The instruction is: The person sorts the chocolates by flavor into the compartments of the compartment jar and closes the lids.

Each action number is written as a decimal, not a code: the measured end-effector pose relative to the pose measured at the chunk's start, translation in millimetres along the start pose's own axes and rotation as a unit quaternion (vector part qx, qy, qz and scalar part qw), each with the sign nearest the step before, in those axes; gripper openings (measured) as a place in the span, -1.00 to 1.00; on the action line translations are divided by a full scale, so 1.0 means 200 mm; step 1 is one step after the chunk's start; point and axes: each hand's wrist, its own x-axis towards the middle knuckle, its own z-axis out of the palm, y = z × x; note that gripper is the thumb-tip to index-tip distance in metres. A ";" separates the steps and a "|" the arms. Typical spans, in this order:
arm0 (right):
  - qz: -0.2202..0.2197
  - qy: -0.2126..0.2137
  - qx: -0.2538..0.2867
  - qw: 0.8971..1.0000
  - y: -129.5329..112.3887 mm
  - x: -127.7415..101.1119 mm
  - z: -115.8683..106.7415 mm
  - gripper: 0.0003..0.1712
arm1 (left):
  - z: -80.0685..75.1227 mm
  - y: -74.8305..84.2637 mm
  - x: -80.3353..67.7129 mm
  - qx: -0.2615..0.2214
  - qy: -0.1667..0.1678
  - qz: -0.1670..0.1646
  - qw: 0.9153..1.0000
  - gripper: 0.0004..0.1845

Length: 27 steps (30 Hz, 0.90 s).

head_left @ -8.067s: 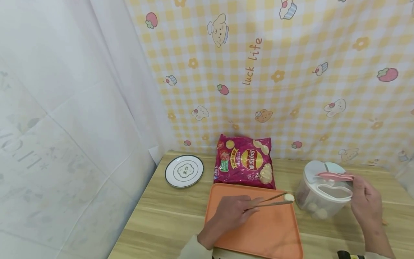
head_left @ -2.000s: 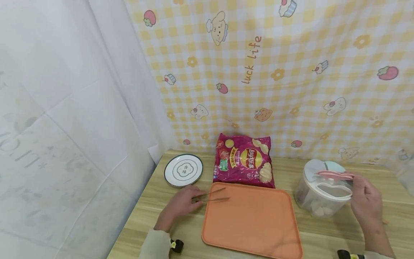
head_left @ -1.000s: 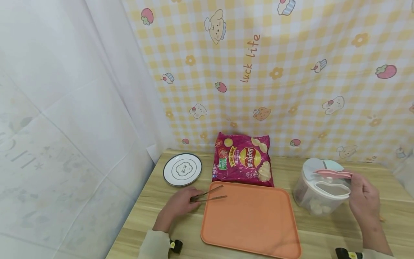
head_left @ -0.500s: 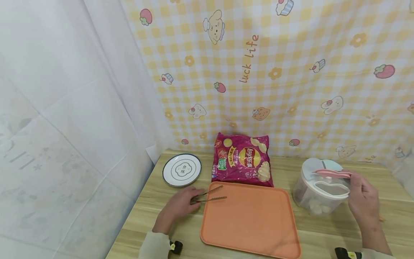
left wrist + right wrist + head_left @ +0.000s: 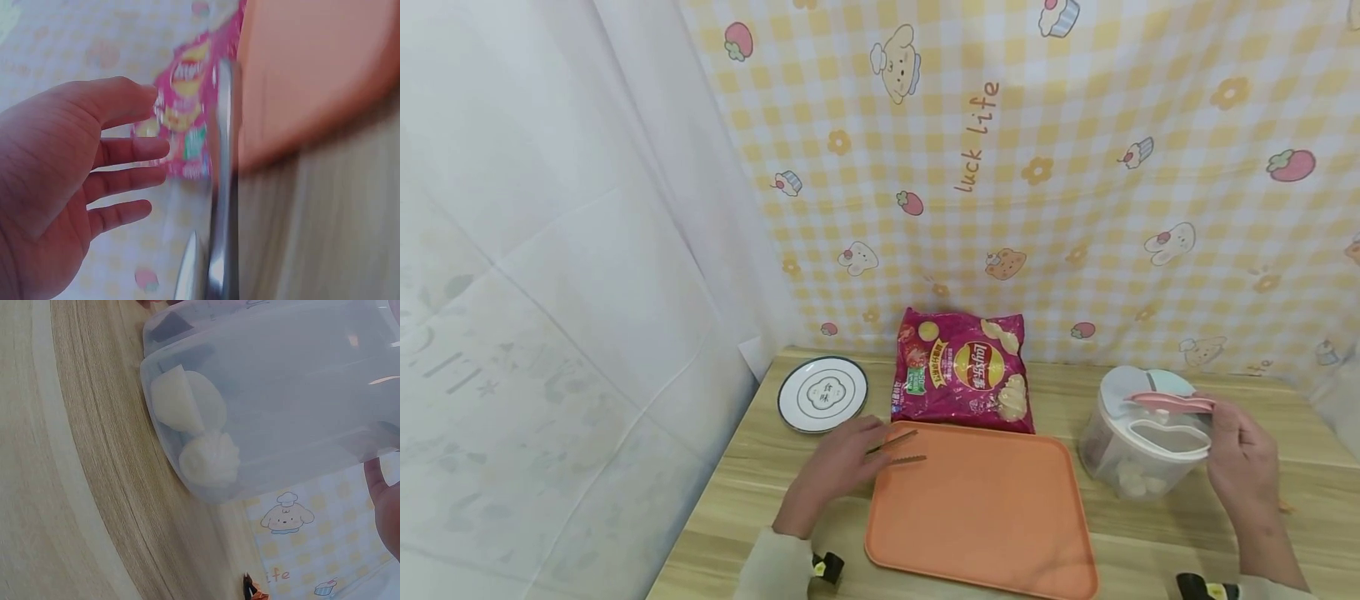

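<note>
Metal tongs point(image 5: 897, 447) rest on orange plastic tray's point(image 5: 985, 517) edge, my left hand point(image 5: 838, 467) released; dumplings point(image 5: 199, 432) in clear tub point(image 5: 1138, 450), right hand point(image 5: 1243, 467) grasping its pink lid point(image 5: 1172, 403), not closed.

A: Head view evenly bright, soft shadows, edges bowed by the wide lens.
B: Left wrist view badly motion-blurred, tongs point(image 5: 222, 187) smeared. Right wrist view sharp; faint glare on the tub point(image 5: 294, 394).

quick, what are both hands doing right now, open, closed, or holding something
Left hand: open, fingers straight, beside the tongs that lie on the tray's edge.
Right hand: holding the pink flap on the container's lid.
</note>
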 end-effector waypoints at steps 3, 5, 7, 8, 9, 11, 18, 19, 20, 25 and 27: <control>-0.001 0.000 0.000 1.000 0.00 0.00 0.00 -0.59 | 0.01 0.07 0.07 0.012 -0.011 0.020 1.000 -0.59; 0.001 0.001 0.002 1.000 -0.01 0.01 0.00 -0.59 | 0.01 0.13 0.11 0.017 -0.021 0.028 0.999 -0.58; 0.004 0.004 0.004 1.000 -0.01 0.01 0.01 -0.59 | 0.02 0.18 0.15 0.012 -0.022 0.044 0.999 -0.57; 0.006 0.003 0.003 1.000 -0.01 0.01 0.01 -0.59 | 0.03 0.21 0.17 0.002 -0.023 0.051 0.998 -0.56; 0.010 0.000 0.002 1.000 -0.01 0.00 0.01 -0.58 | 0.03 0.24 0.19 -0.009 -0.025 0.062 0.998 -0.55; 0.020 -0.004 -0.004 1.000 -0.01 0.00 0.00 -0.58 | 0.04 0.30 0.23 -0.033 -0.024 0.083 0.996 -0.53; 0.045 -0.015 -0.016 0.999 0.02 0.01 -0.03 -0.58 | 0.15 0.57 0.39 -0.124 -0.039 0.147 0.981 -0.48; 0.049 -0.014 -0.015 0.999 0.02 0.01 -0.03 -0.57 | 0.16 0.61 0.41 -0.136 -0.040 0.148 0.979 -0.47; 0.051 -0.011 -0.012 0.999 0.01 0.01 -0.02 -0.58 | 0.18 0.64 0.43 -0.148 -0.042 0.148 0.977 -0.46; 0.070 -0.006 -0.005 0.998 0.01 0.02 -0.01 -0.57 | 0.21 0.79 0.56 -0.182 -0.009 0.165 0.969 -0.41; 0.072 -0.007 0.001 0.997 0.01 0.02 0.00 -0.57 | 0.22 0.83 0.61 -0.184 0.020 0.174 0.967 -0.39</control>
